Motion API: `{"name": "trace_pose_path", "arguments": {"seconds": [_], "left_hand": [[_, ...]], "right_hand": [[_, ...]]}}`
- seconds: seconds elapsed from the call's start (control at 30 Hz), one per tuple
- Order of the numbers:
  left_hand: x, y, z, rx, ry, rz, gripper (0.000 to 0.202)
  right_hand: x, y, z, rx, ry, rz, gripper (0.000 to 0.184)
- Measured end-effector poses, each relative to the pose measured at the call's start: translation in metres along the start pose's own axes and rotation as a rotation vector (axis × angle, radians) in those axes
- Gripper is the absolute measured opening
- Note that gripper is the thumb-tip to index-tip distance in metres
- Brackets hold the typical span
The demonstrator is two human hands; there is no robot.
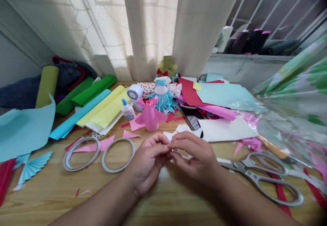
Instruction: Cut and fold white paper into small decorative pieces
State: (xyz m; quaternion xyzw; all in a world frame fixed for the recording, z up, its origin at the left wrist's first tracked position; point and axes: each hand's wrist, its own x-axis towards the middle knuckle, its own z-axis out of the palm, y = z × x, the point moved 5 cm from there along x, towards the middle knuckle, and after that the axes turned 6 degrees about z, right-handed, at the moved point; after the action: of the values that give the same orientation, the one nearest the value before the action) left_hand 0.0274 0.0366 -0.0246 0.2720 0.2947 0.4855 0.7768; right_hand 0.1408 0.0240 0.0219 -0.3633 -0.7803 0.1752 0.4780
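Note:
My left hand [149,159] and my right hand [196,156] meet above the wooden table [76,198], fingertips pinched together on a small white paper piece [170,136]. Only its top edge shows between the fingers. Just beyond the hands stands a pink paper doll dress [150,115], with a blue fringed paper doll dress [162,98] behind it. A small glue bottle [127,110] stands left of the pink dress.
Two tape rings [81,152] [119,154] lie left of my hands. Metal scissors [260,176] lie at the right. Rolled coloured papers [102,108], paper sheets [224,94], a tape roll [134,92] and a phone [191,117] crowd the back. Clear plastic wrap [288,117] hangs at the right.

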Motion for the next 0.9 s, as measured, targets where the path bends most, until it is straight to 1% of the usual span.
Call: {"name": "trace_pose_path", "arguments": {"seconds": [0.13,0.27,0.37,0.47,0.57,0.63,0.7,0.83,0.9], "left_hand": [[0.001,0.000,-0.003,-0.027,0.020,0.002,0.009],[0.002,0.005,-0.004,0.013,0.063,0.027,0.008],[0.002,0.010,-0.003,0.120,0.082,0.083,0.012],[0.002,0.014,-0.001,0.242,0.071,0.142,0.010],[0.002,0.016,-0.001,0.425,0.044,0.174,0.008],[0.001,0.016,-0.002,0.555,0.037,0.193,0.010],[0.002,0.017,-0.004,0.629,0.032,0.197,0.011],[0.003,0.018,-0.002,0.675,-0.006,0.195,0.015],[0.002,0.020,-0.001,0.691,-0.014,0.204,0.017]], "right_hand": [[0.001,0.002,-0.002,-0.038,0.033,0.013,0.020],[0.002,0.007,-0.002,-0.034,0.037,0.095,0.017],[0.003,0.013,-0.002,-0.028,0.009,0.200,0.014],[0.003,0.019,-0.002,-0.030,-0.006,0.310,0.011],[0.001,0.023,-0.003,-0.031,0.000,0.365,0.011],[0.001,0.023,-0.004,-0.034,0.019,0.347,0.012],[0.002,0.020,-0.004,-0.039,0.039,0.299,0.013],[0.003,0.014,-0.003,-0.050,0.066,0.189,0.015],[0.003,0.012,-0.003,-0.052,0.070,0.160,0.015]]}}
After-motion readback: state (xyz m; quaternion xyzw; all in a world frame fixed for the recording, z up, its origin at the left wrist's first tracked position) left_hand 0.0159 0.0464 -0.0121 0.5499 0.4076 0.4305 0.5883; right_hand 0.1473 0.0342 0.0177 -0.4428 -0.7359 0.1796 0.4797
